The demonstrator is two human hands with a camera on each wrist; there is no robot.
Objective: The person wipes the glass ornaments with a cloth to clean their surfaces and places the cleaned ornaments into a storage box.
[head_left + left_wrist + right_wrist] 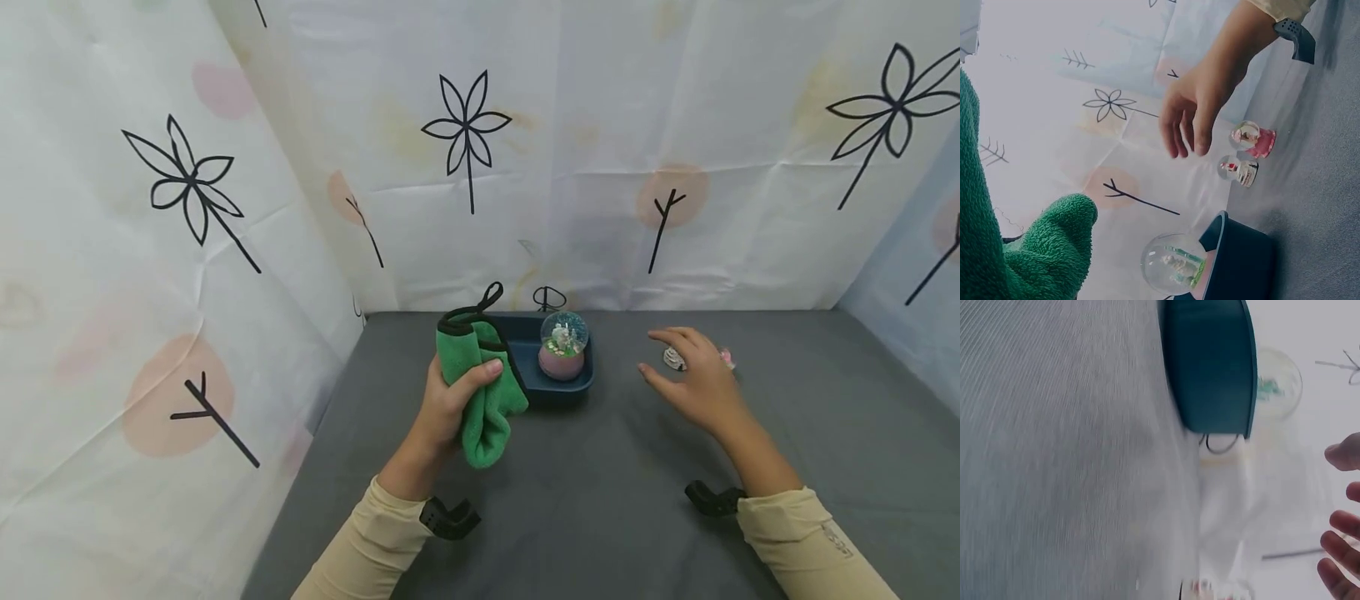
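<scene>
A folded green cloth [487, 408] with black edging and a hanging loop is gripped in my left hand [447, 404], the thumb across its front. Just behind it on the table is a dark blue tray [528, 379], partly covered by the cloth in the head view. A snow globe [561, 348] with a pink base stands upright at the tray's right end. My right hand [697, 379] is raised right of the tray, fingers spread and holding nothing. Two smaller snow globes, one with a white base [1249, 173] and one with a pink base [1264, 143], stand beyond that hand, mostly hidden by it in the head view.
The grey tabletop [600, 517] runs back to a white patterned curtain [585, 150], which also hangs along the left side. Each wrist bears a black strap mount, such as the right one [712, 500].
</scene>
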